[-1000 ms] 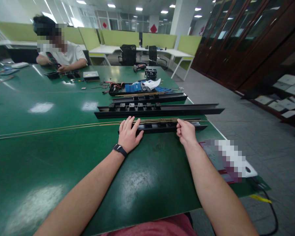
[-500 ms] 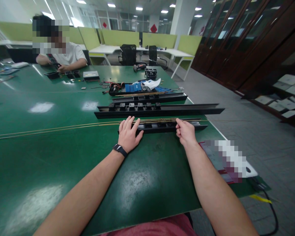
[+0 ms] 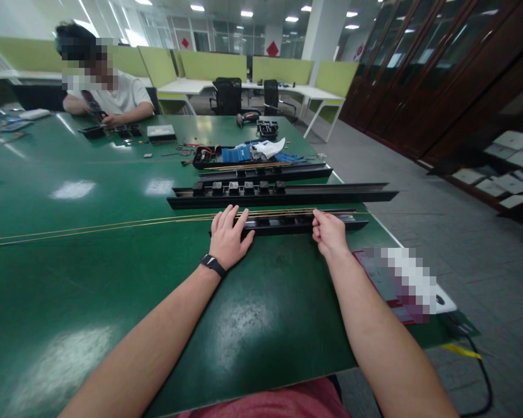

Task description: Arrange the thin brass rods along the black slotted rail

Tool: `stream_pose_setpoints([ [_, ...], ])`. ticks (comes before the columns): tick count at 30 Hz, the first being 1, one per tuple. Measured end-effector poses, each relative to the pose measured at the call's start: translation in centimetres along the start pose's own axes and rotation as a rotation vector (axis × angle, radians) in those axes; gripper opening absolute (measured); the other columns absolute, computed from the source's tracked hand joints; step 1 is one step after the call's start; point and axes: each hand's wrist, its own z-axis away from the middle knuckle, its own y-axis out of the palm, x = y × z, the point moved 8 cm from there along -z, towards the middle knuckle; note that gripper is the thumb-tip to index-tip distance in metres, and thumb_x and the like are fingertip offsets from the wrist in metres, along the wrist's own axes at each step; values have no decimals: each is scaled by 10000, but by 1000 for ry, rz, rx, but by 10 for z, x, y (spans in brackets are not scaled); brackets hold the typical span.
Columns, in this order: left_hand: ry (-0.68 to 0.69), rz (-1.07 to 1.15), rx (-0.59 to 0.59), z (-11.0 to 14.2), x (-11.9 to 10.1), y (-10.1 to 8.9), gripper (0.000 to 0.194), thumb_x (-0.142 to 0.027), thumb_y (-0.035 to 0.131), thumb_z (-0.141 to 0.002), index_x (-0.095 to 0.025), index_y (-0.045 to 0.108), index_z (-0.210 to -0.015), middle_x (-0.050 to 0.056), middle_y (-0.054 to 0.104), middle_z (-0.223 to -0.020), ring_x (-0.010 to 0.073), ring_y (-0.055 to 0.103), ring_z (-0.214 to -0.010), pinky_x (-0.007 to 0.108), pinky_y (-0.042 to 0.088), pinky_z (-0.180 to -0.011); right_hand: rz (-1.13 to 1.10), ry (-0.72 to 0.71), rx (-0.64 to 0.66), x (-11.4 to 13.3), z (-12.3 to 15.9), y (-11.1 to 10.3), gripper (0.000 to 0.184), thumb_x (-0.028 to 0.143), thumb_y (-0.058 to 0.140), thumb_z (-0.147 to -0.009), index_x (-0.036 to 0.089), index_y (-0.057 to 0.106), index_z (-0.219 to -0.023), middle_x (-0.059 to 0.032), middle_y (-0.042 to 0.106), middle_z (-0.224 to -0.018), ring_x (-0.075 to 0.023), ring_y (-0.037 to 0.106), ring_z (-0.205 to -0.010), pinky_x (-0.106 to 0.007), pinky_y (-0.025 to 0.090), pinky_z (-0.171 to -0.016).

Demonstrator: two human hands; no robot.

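Rods (image 3: 157, 220), thin and brass-coloured, lie lengthwise along the nearest black channel (image 3: 283, 230), close to the right edge of the bench (image 3: 165, 313); their left ends extend across the bench toward its left side. The worker's left hand (image 3: 229, 239), banded at the wrist by a watch (image 3: 212, 265), lies palm down over the rods and the channel's left end, its grip loose and the fingers apart. The right hand (image 3: 330, 233), near the right edge, has its grip pinched together on the rods; how many it holds cannot be told. Beyond, toward the far edge, lie a longer channel (image 3: 331, 198), a third channel (image 3: 307, 174) and a tray (image 3: 206, 165) bearing a blue packet (image 3: 236, 153). A co-worker (image 3: 128, 96) sits at the far edge, on the left.
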Motion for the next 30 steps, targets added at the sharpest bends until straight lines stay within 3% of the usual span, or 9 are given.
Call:
stream_pose_setpoints([
  [30,-10,12,2,0,0,0,570,-426,573,-956,-235,518,-1490,144,483,-1560,314,352,-1519,527,229,-1259,2,-3,0,0,0,-2,385,378,842,-776,200,508,-708,46,565,-556,-44,388,-310,-143,216,-255],
])
